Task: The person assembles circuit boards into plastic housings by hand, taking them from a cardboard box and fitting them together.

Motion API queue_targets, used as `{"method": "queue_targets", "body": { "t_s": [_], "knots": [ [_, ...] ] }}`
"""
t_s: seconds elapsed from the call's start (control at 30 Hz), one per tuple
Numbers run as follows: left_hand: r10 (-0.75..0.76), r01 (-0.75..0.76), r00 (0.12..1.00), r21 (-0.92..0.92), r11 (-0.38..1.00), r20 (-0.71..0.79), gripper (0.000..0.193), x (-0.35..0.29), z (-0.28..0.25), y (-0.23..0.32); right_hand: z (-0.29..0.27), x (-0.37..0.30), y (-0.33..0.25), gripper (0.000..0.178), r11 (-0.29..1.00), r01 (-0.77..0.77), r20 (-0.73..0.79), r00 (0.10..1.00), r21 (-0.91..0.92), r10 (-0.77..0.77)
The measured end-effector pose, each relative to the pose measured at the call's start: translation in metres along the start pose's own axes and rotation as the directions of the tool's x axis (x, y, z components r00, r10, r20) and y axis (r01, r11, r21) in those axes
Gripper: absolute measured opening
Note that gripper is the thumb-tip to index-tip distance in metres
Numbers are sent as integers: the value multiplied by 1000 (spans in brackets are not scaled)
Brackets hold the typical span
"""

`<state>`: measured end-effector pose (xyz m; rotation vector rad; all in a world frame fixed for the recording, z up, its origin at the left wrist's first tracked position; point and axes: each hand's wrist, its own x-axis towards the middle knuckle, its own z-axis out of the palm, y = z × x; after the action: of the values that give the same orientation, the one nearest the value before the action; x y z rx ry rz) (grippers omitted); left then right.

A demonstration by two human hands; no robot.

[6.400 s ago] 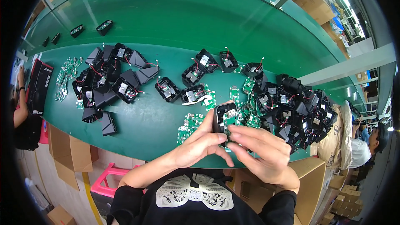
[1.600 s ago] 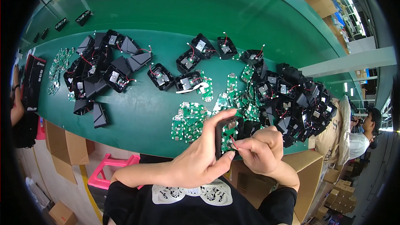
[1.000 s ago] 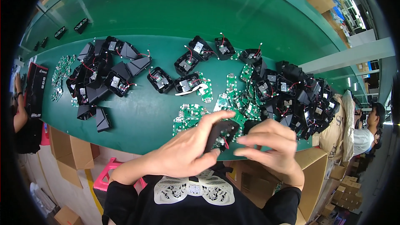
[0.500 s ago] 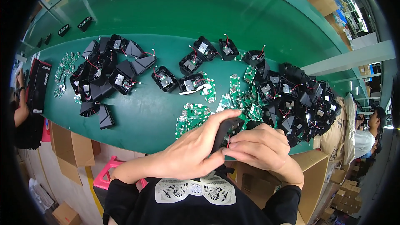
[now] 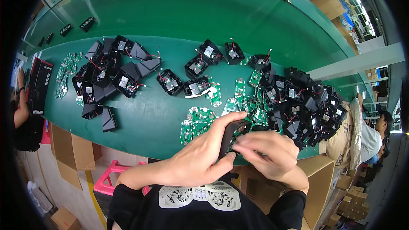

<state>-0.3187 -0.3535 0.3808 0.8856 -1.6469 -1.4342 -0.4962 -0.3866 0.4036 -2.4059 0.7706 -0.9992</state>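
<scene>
My left hand point(image 5: 200, 153) is closed round a black plastic housing point(image 5: 228, 138), thumb below it and fingers along its far side. The housing is tilted, its open side turned to the right, and a bit of green board shows inside. At that opening my right hand point(image 5: 270, 151) has its fingers bent and pressed together, slightly smeared by motion. What the right fingertips pinch, if anything, is hidden. Just beyond the hands lie loose green circuit boards point(image 5: 198, 119) on the green table point(image 5: 140, 134).
Black housings with red wires lie heaped at the right point(image 5: 298, 102) and in a group at the left point(image 5: 102, 76). A white strip point(image 5: 200, 94) rests on a housing mid-table. Cardboard boxes point(image 5: 315, 179) and a pink stool point(image 5: 106, 179) stand below the near edge. Other people work at both sides.
My right hand has lifted and turned slightly at the housing's opening, its fingertips shifting up. The housing stays in my left hand, turned a little more upright.
</scene>
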Motion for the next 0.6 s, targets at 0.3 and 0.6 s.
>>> {"method": "queue_targets", "body": {
  "t_s": [0.3,0.6],
  "knots": [
    [160,-136,961,119,983,-225,65,-3,15,-6,9,0,4,27,977,114,-97,986,-179,-133],
    [155,-133,957,107,985,-246,67,-4,18,-12,5,2,-6,27,978,37,22,999,-203,-33]
  ]
}}
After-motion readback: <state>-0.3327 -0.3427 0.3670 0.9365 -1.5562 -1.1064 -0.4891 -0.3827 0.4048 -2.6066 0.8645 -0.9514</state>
